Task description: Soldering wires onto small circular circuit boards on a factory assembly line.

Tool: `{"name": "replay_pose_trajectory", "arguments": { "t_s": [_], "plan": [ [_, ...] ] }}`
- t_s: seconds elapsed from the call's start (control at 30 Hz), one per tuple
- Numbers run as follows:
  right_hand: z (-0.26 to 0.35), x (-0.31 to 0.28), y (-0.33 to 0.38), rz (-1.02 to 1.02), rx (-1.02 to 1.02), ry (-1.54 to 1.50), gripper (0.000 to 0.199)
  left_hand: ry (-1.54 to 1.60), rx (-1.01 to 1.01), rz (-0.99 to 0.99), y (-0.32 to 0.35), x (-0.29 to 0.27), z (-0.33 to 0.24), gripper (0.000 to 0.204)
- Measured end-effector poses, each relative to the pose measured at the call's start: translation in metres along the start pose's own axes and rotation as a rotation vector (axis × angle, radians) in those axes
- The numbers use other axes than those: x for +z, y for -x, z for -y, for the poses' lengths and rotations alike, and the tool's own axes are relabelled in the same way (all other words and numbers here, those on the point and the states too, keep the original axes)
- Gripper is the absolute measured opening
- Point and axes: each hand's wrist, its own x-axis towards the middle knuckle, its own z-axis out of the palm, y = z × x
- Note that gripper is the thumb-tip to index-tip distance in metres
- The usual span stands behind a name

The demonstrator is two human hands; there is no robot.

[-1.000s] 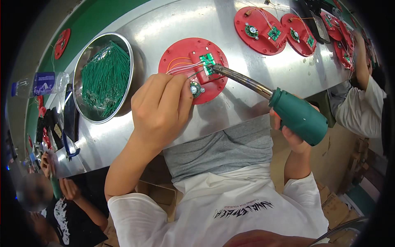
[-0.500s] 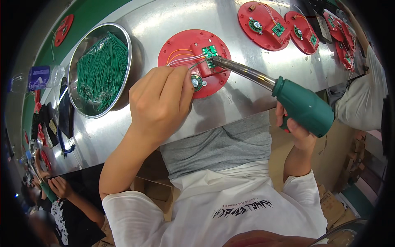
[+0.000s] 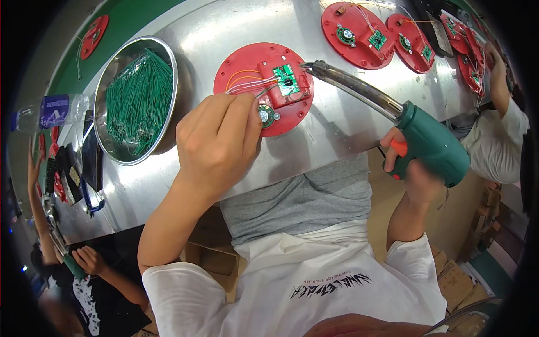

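Observation:
A round red plastic disc [image 3: 241, 64] lies on the steel bench [image 3: 314, 135], carrying a small green circuit board [image 3: 286, 79] and a little round speaker [image 3: 264, 115]. My left hand [image 3: 216, 143] rests on the disc's near edge and pinches thin wires [image 3: 250, 84] that run to the board. My right hand [image 3: 412, 174] grips a green soldering gun [image 3: 432, 140] by its handle. Its metal tip [image 3: 307, 66] hovers just right of the board, slightly off it.
A steel bowl [image 3: 137, 98] full of green wire pieces stands left of the disc. Several more red discs [image 3: 359, 28] with boards lie at the back right. A clear bottle [image 3: 50, 112] lies far left. Other people sit at the left [image 3: 90, 264] and right [image 3: 497, 135].
The soldering gun's tip has pulled back to the right, off the green board. My left hand stays on the disc, holding the wires.

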Motion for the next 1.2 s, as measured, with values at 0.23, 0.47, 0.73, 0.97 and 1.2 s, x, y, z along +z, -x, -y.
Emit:
{"name": "replay_pose_trajectory", "arguments": {
  "t_s": [0.23,0.47,0.73,0.97,1.2],
  "plan": [
    [0.001,0.006,0.002,-0.07,0.033,-0.123,0.042,0.009,0.027,-0.038,-0.003,0.001,0.0,0.02],
    [0.001,0.004,0.002,-0.078,-0.038,0.252,0.028,-0.003,0.051,-0.045,-0.004,0.004,-0.004,0.022],
    [0.004,0.014,-0.005,-0.061,0.007,0.217,0.028,-0.008,0.034,-0.034,-0.003,0.006,-0.002,0.017],
    [-0.004,-0.019,0.008,0.098,0.028,0.349,0.06,0.002,0.06,-0.018,-0.008,0.007,-0.002,0.02],
    [0.007,-0.006,-0.012,-0.018,0.131,-0.022,0.061,0.005,-0.011,0.057,-0.007,0.0,-0.009,0.016]
  ]
}}
